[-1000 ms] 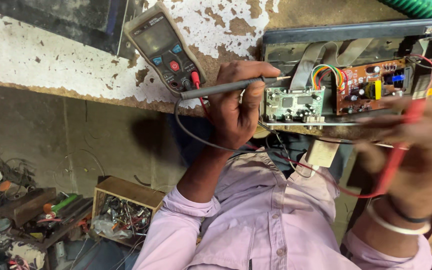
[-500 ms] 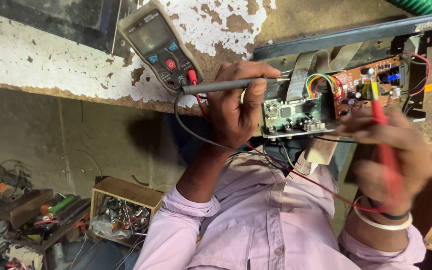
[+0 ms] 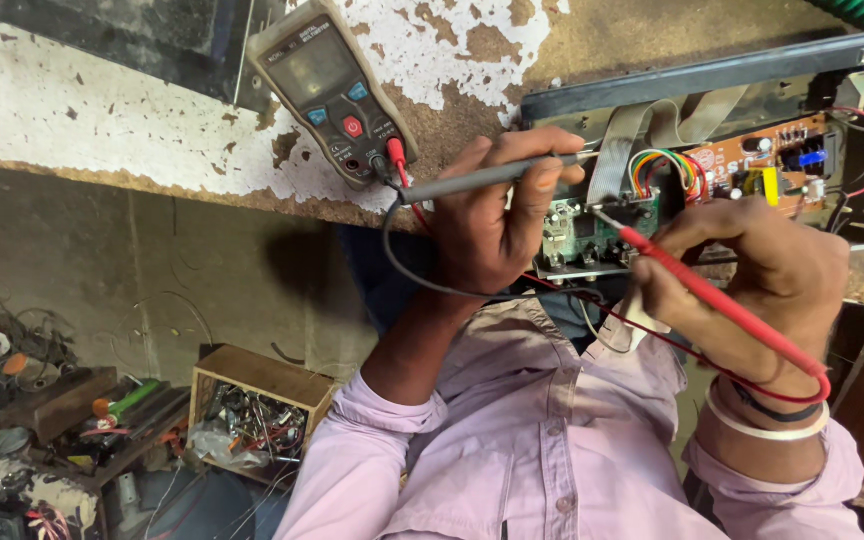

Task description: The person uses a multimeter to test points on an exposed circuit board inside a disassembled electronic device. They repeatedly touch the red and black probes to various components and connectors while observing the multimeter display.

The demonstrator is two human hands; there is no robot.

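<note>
Head view: the person is probing a green circuit board [image 3: 587, 235] inside an opened black appliance chassis [image 3: 692, 80] lying on the chipped workbench [image 3: 102, 100]. The left hand [image 3: 497, 225] is pinching the grey-black test probe [image 3: 487, 178] pen-style between thumb and fingers, tip reaching toward the board. The right hand [image 3: 762, 265] is closing around the red test probe [image 3: 712, 300], tip resting at the board's upper right edge. Both probes look light, stiff and slim, best gripped on their insulated barrels; their soft leads are trailing to the multimeter [image 3: 330, 90], which is lying near the bench edge. The board and the neighbouring brown board [image 3: 772, 160] with ribbon cable [image 3: 667, 170] appear fragile and crowded, leaving little room between components; open space is lying below the bench edge, above the parts box [image 3: 257, 405].
</note>
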